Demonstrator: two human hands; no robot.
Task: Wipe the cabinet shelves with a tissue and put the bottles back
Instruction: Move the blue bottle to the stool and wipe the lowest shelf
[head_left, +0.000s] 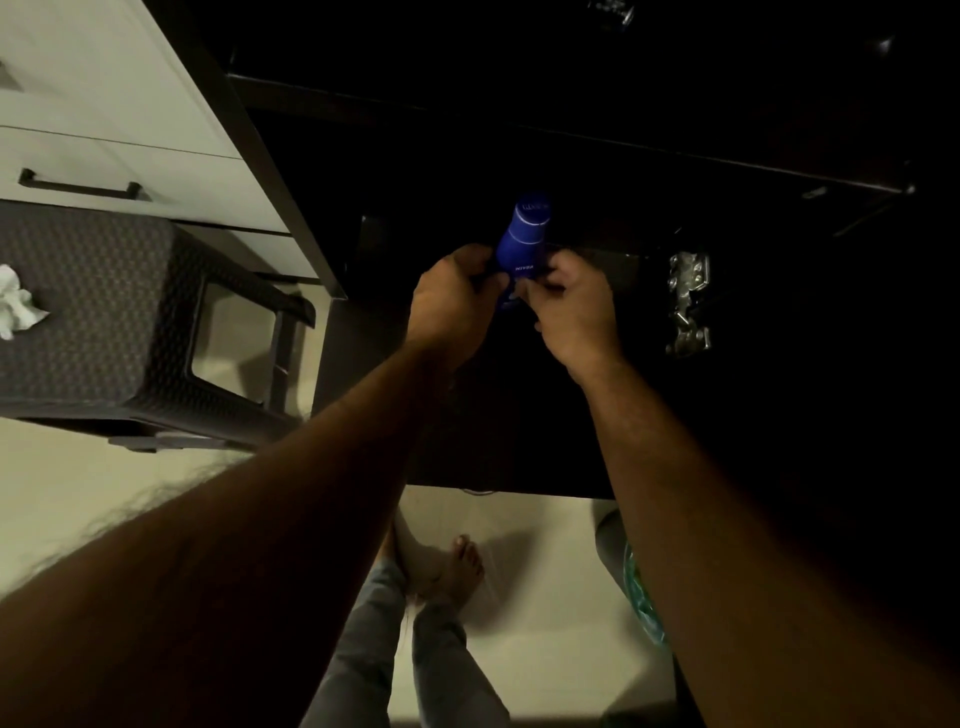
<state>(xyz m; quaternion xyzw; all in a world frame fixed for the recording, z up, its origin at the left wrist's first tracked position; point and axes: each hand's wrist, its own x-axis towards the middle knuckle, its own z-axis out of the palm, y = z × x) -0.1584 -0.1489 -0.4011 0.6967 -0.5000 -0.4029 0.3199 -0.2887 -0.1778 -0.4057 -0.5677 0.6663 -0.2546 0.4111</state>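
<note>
A blue bottle (523, 236) with white lettering is held out in front of the dark cabinet (571, 156), its cap end pointing away from me. My left hand (453, 301) grips its near end from the left. My right hand (571, 306) pinches the same end from the right. The cabinet's inside is very dark and its shelves are hard to make out. A crumpled white tissue (15, 304) lies on the dark woven stool (104, 322) at the far left.
White drawers with a black handle (78, 189) stand at the upper left, behind the stool. A metal hinge (688, 304) shines on the cabinet at the right. My bare feet (457, 566) stand on the pale floor below.
</note>
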